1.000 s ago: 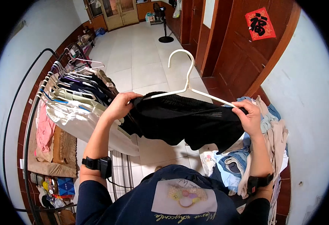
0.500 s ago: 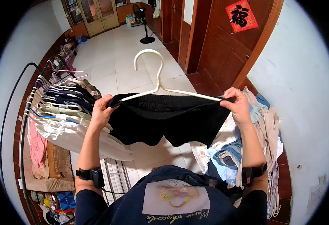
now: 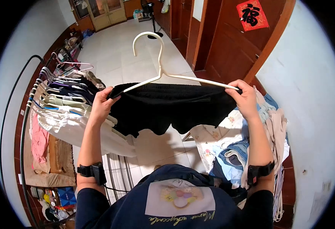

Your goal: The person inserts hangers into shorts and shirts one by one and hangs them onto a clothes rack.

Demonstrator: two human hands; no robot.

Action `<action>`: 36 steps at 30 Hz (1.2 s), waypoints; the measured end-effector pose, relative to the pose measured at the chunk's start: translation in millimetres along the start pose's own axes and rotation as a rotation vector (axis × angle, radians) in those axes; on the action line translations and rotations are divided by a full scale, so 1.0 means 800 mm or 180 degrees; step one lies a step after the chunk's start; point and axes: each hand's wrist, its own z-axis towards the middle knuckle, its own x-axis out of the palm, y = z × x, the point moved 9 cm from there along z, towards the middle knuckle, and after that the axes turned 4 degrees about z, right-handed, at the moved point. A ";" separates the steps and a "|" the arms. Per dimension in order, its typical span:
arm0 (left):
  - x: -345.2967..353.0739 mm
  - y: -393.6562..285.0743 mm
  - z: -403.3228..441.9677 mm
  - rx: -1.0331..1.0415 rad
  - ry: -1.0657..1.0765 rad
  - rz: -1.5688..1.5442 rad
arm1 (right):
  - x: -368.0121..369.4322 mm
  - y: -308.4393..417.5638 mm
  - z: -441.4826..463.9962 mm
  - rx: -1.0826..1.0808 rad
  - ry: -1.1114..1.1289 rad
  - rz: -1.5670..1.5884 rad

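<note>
From here I see the left hand [image 3: 101, 105] and the right hand [image 3: 247, 100], fingers pinching the black shorts [image 3: 167, 110] at opposite ends of the white hanger [image 3: 161, 71]. The shorts spread below this hanger.

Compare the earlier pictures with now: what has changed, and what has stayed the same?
The black shorts and white hanger have moved left and upward in the view; their slant, lower on the right at first, is now nearly level. Nothing was taken hold of or let go: the left hand and right hand keep gripping the waistband's ends. The hanging clothes and clothes pile look unchanged.
</note>
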 end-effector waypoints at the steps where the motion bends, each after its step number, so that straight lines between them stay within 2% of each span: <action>1: 0.000 0.001 -0.003 0.0007 0.0047 0.0101 | -0.004 -0.001 -0.003 0.0052 -0.0061 -0.0027; 6: -0.002 0.008 -0.019 0.0107 0.0218 0.1106 | 0.000 0.005 -0.012 0.0120 -0.0034 -0.0173; 7: 0.003 0.006 -0.023 0.0332 0.0290 0.1432 | 0.002 0.002 -0.013 0.0100 -0.0039 -0.0137; 10: 0.018 -0.016 -0.042 0.0614 -0.0044 0.1422 | 0.006 -0.007 -0.015 -0.0081 0.0001 -0.0066; 12: 0.018 -0.022 -0.048 0.0241 -0.0218 0.1320 | 0.002 0.014 -0.015 -0.0216 0.0003 -0.0193; 15: 0.005 -0.060 -0.071 0.0382 -0.0710 0.1353 | -0.018 0.047 -0.021 -0.0717 -0.0299 -0.0096; 17: 0.000 -0.081 -0.092 0.0758 -0.1075 0.1356 | -0.014 0.042 -0.027 -0.0692 -0.0252 0.0178; 18: 0.006 -0.069 -0.097 0.0624 -0.0891 0.1401 | -0.006 0.033 -0.031 -0.0668 -0.0103 0.0181; 20: 0.019 -0.003 -0.102 -0.0225 -0.0410 0.0851 | 0.018 -0.009 -0.029 -0.0087 0.0362 0.0038; 22: 0.020 0.020 -0.109 -0.0650 -0.0383 0.0684 | 0.030 -0.028 -0.029 0.0077 0.0407 0.0147; 26: 0.008 -0.024 -0.109 -0.0616 -0.0592 0.0760 | 0.021 -0.023 -0.010 -0.0033 0.0336 0.0180; 27: 0.004 -0.015 -0.106 -0.0685 -0.0668 0.0476 | 0.022 -0.023 -0.008 0.0063 0.0378 0.0409; 28: -0.002 -0.022 -0.107 -0.0452 -0.0719 0.0522 | 0.022 -0.023 -0.005 0.0137 0.0397 0.0648; 30: -0.010 -0.039 -0.109 -0.0557 -0.0860 0.0806 | 0.024 -0.035 -0.005 0.0325 0.0655 0.0910; 32: -0.014 -0.053 -0.115 -0.0346 -0.0951 0.1060 | 0.007 -0.022 -0.006 0.0068 0.0419 0.0012; 34: -0.013 -0.100 -0.138 0.0643 -0.1232 0.1597 | -0.002 -0.002 -0.020 -0.0313 0.0149 0.0146; 35: -0.010 -0.098 -0.156 0.0603 -0.1289 0.1645 | -0.001 -0.010 -0.032 -0.0364 -0.0001 0.0189; 36: -0.002 -0.076 -0.177 0.0543 -0.1321 0.1749 | 0.011 -0.009 -0.048 -0.0540 0.0136 0.0055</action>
